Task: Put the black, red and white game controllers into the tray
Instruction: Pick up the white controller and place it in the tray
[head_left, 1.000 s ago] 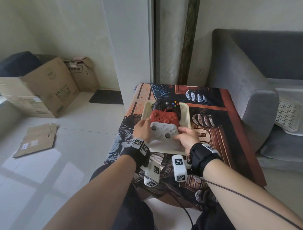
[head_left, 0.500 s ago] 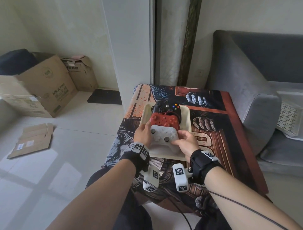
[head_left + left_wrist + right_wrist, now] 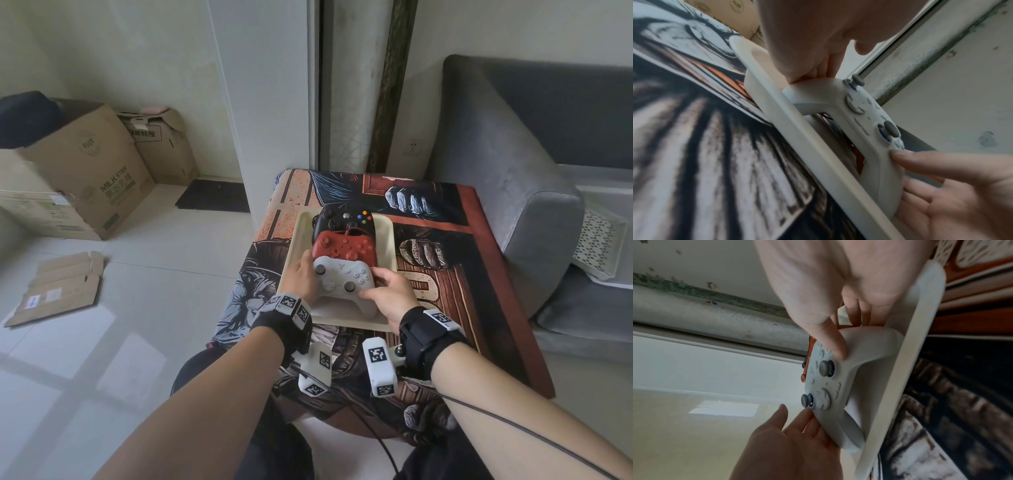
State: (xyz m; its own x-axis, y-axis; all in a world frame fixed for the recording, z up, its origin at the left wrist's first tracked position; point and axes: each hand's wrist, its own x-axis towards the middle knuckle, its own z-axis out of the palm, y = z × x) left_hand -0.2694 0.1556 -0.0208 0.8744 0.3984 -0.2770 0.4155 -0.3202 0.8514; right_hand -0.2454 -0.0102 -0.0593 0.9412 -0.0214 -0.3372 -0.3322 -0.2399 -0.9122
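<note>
A cream tray (image 3: 297, 246) lies on the printed tabletop. In it the black controller (image 3: 343, 219) sits farthest back, the red controller (image 3: 342, 247) in front of it, and the white controller (image 3: 342, 284) nearest me, tilted against the red one. My right hand (image 3: 390, 293) pinches the white controller's right grip, thumb on its face (image 3: 830, 345) and fingers behind. My left hand (image 3: 303, 277) rests against the left grip with straight fingers (image 3: 807, 420), its thumb lifted off. In the left wrist view the white controller (image 3: 859, 113) stands just inside the tray's near rim (image 3: 797, 129).
The table's printed cloth (image 3: 445, 274) has bare room right of the tray. A grey sofa (image 3: 513, 178) stands close on the right, a wall pillar (image 3: 267, 102) behind on the left. Cardboard boxes (image 3: 85, 171) and flattened cardboard (image 3: 58, 287) lie on the floor at left.
The white controller has sunk slightly toward the tray's near end, with both hands staying at its grips. The black and red controllers have not moved.
</note>
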